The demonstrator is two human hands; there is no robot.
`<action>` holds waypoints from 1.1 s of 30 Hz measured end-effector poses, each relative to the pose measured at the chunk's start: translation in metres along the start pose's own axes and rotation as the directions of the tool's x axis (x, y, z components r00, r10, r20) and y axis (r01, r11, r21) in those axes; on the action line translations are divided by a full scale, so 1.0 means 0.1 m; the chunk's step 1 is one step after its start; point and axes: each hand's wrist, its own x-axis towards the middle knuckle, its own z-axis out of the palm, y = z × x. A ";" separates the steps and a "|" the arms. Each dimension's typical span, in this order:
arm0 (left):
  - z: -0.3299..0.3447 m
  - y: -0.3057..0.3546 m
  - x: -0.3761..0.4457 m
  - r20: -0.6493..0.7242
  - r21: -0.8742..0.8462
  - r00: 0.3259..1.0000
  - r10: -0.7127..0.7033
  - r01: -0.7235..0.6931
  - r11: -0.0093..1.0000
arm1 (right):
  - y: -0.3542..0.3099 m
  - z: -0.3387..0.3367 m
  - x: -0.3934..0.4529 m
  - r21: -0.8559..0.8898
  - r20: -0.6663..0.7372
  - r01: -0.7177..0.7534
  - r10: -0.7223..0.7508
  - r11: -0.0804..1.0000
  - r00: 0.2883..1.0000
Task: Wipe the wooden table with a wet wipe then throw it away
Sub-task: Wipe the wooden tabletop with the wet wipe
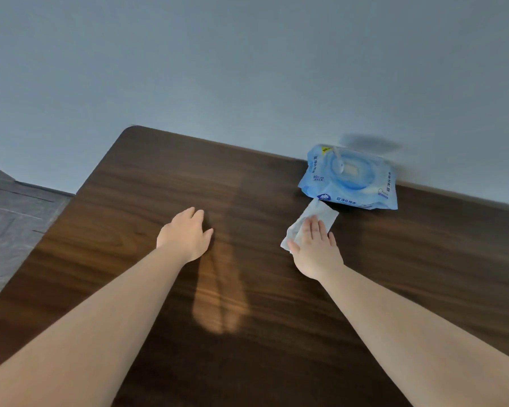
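Observation:
A dark wooden table [147,177] fills most of the view. My right hand [315,248] lies flat on a white wet wipe [318,214], pressing it against the tabletop just in front of the wipe pack. The wipe sticks out beyond my fingertips and to their left. My left hand [185,235] rests palm down on the bare wood to the left, fingers slightly spread, holding nothing.
A blue pack of wet wipes [350,177] with its lid flap up lies at the table's far edge against the grey wall [247,69]. The table's rounded far left corner [130,132] borders grey floor tiles [9,218].

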 end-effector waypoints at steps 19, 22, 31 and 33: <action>0.54 -1.74 -0.56 -0.202 0.012 0.964 -0.175 0.181 0.983 | -3.13 0.20 0.74 -0.153 0.018 0.491 -0.495 0.857 0.869; 0.53 -1.74 -0.56 -0.221 -0.020 0.960 -0.170 0.170 0.985 | -3.54 0.19 0.90 -0.159 0.009 0.513 -0.519 0.843 0.855; 0.59 -1.71 -0.56 -0.275 -0.003 0.949 -0.155 0.160 0.987 | -3.70 0.16 1.05 -0.168 -0.036 0.489 -0.501 0.856 0.865; 0.59 -1.70 -0.56 -0.274 0.011 0.948 -0.161 0.170 0.985 | -3.52 0.14 1.02 -0.162 -0.042 0.468 -0.480 0.869 0.876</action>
